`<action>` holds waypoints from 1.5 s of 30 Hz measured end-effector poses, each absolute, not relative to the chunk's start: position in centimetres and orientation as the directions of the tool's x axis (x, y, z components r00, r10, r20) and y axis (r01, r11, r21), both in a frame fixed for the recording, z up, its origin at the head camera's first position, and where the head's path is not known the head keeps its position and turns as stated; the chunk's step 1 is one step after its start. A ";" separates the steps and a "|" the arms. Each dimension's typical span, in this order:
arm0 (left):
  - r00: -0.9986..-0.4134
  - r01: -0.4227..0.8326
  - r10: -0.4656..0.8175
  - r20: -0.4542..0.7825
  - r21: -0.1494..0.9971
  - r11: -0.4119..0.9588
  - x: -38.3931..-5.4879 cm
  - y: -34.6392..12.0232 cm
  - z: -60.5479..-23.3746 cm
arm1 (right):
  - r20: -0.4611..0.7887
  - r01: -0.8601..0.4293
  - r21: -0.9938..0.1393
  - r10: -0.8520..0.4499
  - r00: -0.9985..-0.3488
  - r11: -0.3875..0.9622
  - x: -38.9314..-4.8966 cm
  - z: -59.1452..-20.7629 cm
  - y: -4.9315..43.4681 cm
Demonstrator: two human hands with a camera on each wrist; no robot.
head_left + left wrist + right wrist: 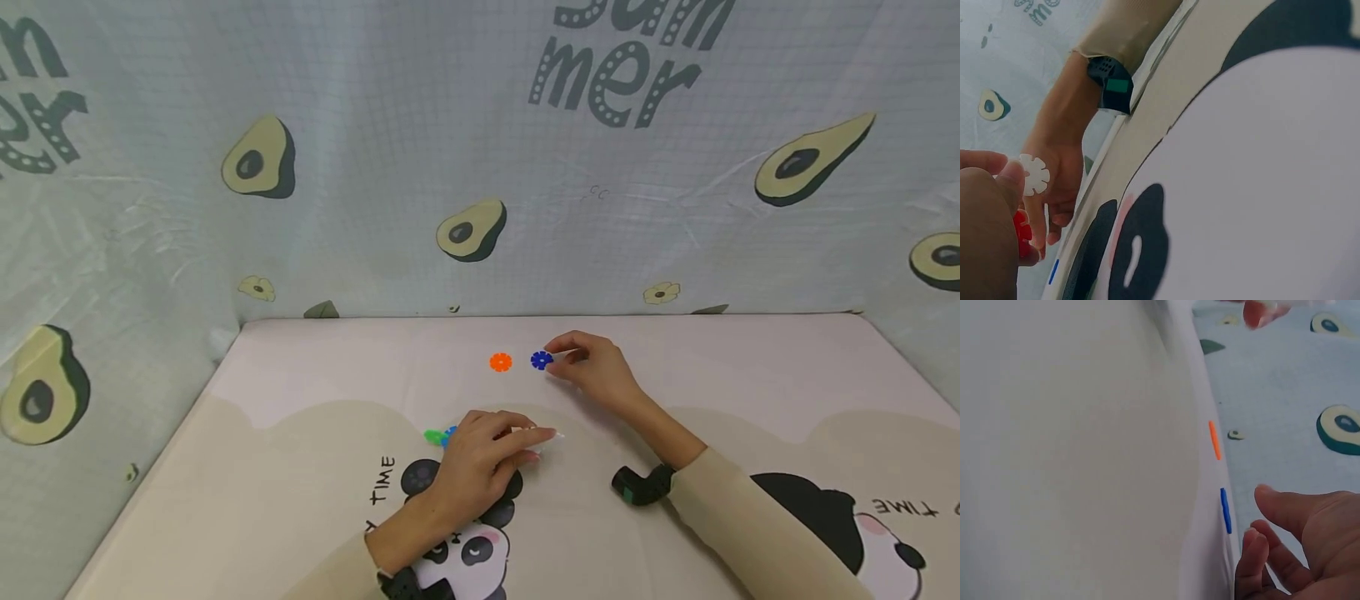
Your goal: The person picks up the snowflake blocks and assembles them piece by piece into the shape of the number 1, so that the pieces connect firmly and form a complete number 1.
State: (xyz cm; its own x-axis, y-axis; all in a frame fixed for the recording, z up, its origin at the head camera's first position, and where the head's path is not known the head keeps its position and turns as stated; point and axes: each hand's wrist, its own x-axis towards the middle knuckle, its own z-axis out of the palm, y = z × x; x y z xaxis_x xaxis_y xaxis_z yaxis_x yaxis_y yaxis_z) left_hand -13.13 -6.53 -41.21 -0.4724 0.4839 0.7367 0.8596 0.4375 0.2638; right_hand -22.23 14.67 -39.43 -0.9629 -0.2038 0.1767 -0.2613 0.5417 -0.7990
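My left hand (483,462) grips a joined row of notched plastic snowflake discs over the table. Green (433,437) and light blue discs (449,434) stick out on its left side. A white disc (1037,175) and a red disc (1024,234) show by its fingers in the left wrist view. Farther back, a dark blue snowflake disc (541,360) lies flat on the table, with an orange disc (501,362) to its left. Beside the dark blue one is my right hand (596,371); its thumb and fingers are spread apart, with nothing between them in the right wrist view.
The table (300,467) wears a pale cloth printed with pandas and letters. A curtain (360,208) with avocado prints hangs behind its far edge. Each wrist carries a black camera mount (643,485).
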 end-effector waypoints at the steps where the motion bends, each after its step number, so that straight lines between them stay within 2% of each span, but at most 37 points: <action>1: -0.471 0.859 0.482 0.738 0.262 0.439 -13.1 -6.6 -41.2 | 0.181 -0.262 -0.795 -0.199 -0.963 0.548 -22.4 -39.5 14.6; 16: -0.504 0.848 0.473 0.722 0.310 0.431 -13.2 -6.6 -41.4 | 0.210 -0.270 -0.752 -0.170 -0.963 0.601 -22.8 -40.2 13.0; 24: -0.502 0.847 0.468 0.727 0.304 0.437 -13.3 -6.7 -41.4 | 0.232 -0.291 -0.737 -0.177 -0.957 0.610 -23.2 -40.0 12.8; 33: -0.512 0.842 0.467 0.721 0.314 0.438 -13.2 -6.7 -41.4 | 0.150 -0.249 -0.702 -0.203 -0.968 0.667 -23.0 -39.7 12.8; 45: -0.500 0.849 0.466 0.730 0.309 0.428 -13.2 -6.6 -41.4 | 0.196 -0.299 -0.698 -0.229 -0.954 0.651 -22.4 -39.5 13.7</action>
State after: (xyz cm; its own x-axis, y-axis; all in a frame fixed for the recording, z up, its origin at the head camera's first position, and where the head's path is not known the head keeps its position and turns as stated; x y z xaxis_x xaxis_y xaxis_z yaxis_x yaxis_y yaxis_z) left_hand -13.17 -6.64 -41.35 -0.5001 0.4656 0.7302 0.8494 0.4279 0.3089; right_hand -22.42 13.69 -39.53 -0.9536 -0.2285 0.1961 -0.2995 0.6506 -0.6979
